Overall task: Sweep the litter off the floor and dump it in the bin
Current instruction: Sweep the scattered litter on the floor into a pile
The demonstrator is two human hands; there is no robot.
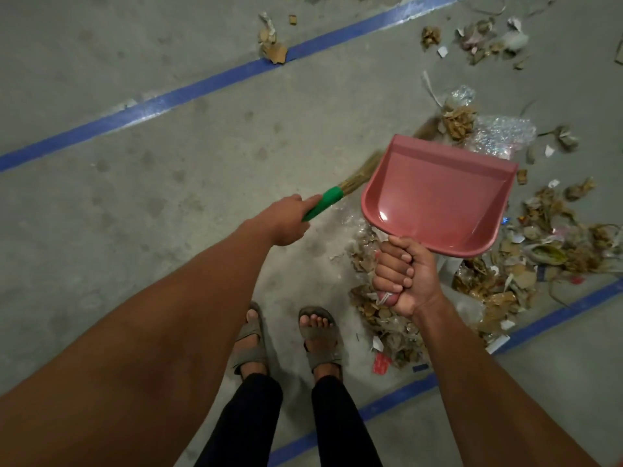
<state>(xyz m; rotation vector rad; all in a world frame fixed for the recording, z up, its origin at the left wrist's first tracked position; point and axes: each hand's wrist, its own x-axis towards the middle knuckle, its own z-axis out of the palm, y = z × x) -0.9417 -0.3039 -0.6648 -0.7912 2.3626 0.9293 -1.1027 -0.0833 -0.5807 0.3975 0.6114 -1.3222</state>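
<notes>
My left hand (286,221) grips the green handle of a straw broom (328,200). Its bristles run up and to the right behind the dustpan and reach the litter near a clump of dry scraps (458,121). My right hand (403,276) grips the handle of a pink dustpan (438,193), held above the floor with nothing in it. Litter of torn cardboard, paper and plastic (505,274) lies heaped on the concrete floor to the right and below the pan. No bin is in view.
My two sandalled feet (286,338) stand just left of the heap. Blue tape lines (188,91) cross the grey concrete floor diagonally, one far, one near. More scattered scraps (478,38) and bubble wrap (505,133) lie at the upper right.
</notes>
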